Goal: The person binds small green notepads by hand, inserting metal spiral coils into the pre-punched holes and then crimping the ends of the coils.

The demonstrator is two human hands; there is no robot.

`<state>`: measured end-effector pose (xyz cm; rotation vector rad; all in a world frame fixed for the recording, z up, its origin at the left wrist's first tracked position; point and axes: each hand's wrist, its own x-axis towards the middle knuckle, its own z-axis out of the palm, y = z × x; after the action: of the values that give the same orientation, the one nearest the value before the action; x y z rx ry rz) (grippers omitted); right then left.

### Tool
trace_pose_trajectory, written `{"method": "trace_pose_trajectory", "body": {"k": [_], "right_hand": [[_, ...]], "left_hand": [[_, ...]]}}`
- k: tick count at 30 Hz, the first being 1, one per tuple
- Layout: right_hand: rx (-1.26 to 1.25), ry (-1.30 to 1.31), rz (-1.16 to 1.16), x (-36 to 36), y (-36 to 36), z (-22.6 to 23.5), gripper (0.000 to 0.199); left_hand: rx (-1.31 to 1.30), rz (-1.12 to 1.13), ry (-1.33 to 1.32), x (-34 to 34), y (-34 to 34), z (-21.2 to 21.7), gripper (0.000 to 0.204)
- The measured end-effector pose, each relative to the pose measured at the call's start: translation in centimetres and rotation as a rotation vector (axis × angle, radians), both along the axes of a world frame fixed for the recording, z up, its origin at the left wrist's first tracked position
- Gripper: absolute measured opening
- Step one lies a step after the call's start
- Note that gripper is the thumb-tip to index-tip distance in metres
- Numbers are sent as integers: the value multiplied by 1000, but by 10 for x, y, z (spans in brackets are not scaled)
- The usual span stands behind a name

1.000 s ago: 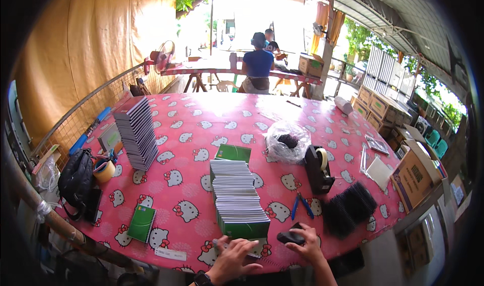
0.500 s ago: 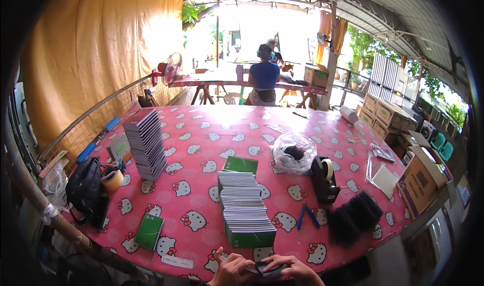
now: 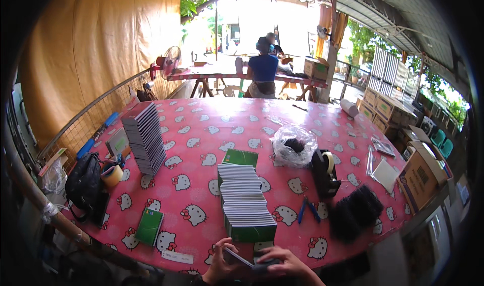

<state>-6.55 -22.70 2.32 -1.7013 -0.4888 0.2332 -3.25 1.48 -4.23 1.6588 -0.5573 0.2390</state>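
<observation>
At the table's near edge, my left hand (image 3: 219, 267) grips a thin notebook (image 3: 240, 258), tilted so its pale edge shows. My right hand (image 3: 291, 267) curls over a small dark object (image 3: 265, 266) beside that edge; its kind cannot be made out. Just beyond my hands lies a long leaning row of green-covered notebooks (image 3: 244, 197), page edges up. To the left, a single green spiral notebook (image 3: 149, 227) rests flat near a white paper strip (image 3: 177, 257). Blue-handled pliers (image 3: 308, 210) lie to the right of the row.
A tall notebook stack (image 3: 144, 138) stands at left, by a black bag (image 3: 84, 185) and tape roll (image 3: 112, 175). At right are a tape dispenser (image 3: 325, 175), black coils (image 3: 355, 213), a plastic bag (image 3: 295, 146) and cardboard boxes (image 3: 422, 177). Another person (image 3: 263, 69) is at a far table.
My left hand has turned and lifted slightly, and the notebook's pale edge now shows in it. My right hand has shifted a little, still over the dark object. The view has tilted slightly.
</observation>
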Motion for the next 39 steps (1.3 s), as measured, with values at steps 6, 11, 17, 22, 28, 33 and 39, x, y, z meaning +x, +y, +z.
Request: {"method": "trace_pose_trajectory", "body": {"k": [6,11,17,22,28,33,39], "right_hand": [[224,56,87,3,5,1,35],[20,19,-127,11,4,-11,32],[201,53,-117,8,17,-8,29],[-94,113,-131,22,22,-7,31],[-119,203,-132,14,34,5,39],[-152,97,-155,18,39,8,44],[377,284,-47,9,34,2,61]], "left_hand": [[111,-69,85,-2,5,-6,56],[156,-71,45,1,8,-10,55],[81,-167,165,2,8,0,51],[122,-155,50,4,10,7,47],[67,-180,108,1,5,11,49],[11,-192,105,0,4,10,49],[12,-188,71,4,-3,9,46]]}}
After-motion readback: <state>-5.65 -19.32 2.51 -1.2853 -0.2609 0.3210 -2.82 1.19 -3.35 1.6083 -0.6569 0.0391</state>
